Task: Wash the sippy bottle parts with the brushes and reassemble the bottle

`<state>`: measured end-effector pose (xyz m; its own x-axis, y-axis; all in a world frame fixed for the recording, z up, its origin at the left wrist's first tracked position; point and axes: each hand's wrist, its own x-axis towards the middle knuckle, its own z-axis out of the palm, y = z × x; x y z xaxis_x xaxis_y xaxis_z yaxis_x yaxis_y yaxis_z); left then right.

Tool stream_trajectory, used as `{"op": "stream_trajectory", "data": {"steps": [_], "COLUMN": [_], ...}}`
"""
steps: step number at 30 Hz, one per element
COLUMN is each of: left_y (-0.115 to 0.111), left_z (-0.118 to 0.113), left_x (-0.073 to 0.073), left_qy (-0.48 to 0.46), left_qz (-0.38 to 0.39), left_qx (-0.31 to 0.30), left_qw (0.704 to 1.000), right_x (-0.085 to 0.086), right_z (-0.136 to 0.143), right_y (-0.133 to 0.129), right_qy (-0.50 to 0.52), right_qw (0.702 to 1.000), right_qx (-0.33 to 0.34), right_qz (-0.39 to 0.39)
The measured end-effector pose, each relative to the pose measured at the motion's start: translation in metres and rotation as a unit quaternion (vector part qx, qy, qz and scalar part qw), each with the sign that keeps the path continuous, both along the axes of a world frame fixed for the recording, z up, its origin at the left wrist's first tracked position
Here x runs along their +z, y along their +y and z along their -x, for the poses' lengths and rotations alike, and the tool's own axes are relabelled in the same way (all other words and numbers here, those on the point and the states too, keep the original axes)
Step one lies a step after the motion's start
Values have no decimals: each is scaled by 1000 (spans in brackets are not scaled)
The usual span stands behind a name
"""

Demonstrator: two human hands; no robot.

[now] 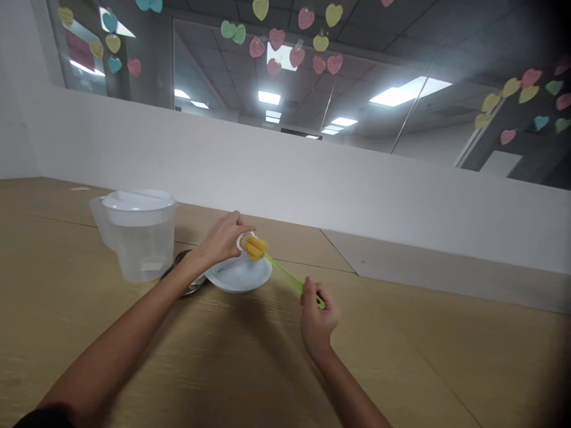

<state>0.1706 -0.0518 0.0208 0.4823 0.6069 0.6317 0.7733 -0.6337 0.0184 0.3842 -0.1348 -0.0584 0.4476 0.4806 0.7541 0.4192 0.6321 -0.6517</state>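
My left hand (226, 239) is closed around a small bottle (241, 241). Only its whitish mouth shows, and the fingers hide most of the rest. In my closed right hand (319, 312) is the green handle of a bottle brush (285, 272), slanting up to the left. Its yellow head is right at the bottle's mouth; I cannot tell whether the tip is inside. Below the bottle lies a shallow white dish (241, 278), partly covered by my left hand. A round metal dish (191, 289) shows behind my left forearm.
At the left stands a translucent plastic pitcher (145, 249) with a white lid and a handle. The brown tabletop (423, 356) reaches back to a low white wall (214, 160). Above it is a glass pane with heart-shaped notes (276, 38).
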Motion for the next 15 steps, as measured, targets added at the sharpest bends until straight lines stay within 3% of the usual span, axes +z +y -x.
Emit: {"op": "stream_trajectory", "data": {"steps": [3,5,8,11,13,15], "left_y": [3,4,7,6,4,-1], "left_z": [-7,-22,-51,-69,-67,-55], "left_x": [-2,-6,-13,-16,-13,-8], "left_qy": [-16,-10,80,208,197,98], "left_qz": [-71,-119,-188,-233,-228,-189], "left_qx": [25,19,-43,-122,-127,-97], "left_qw": [997,993,978,942,945,972], "right_x": [11,17,17,9,2,-2], "right_z": [-9,-17,-30,-39,-43,-44], "right_y": [9,17,28,37,42,45], "right_qy": [239,327,388,413,413,409], "right_qw": [970,943,920,908,905,906], "right_qx": [45,64,55,35,29,30], "right_qz": [12,5,18,65,93,107]}}
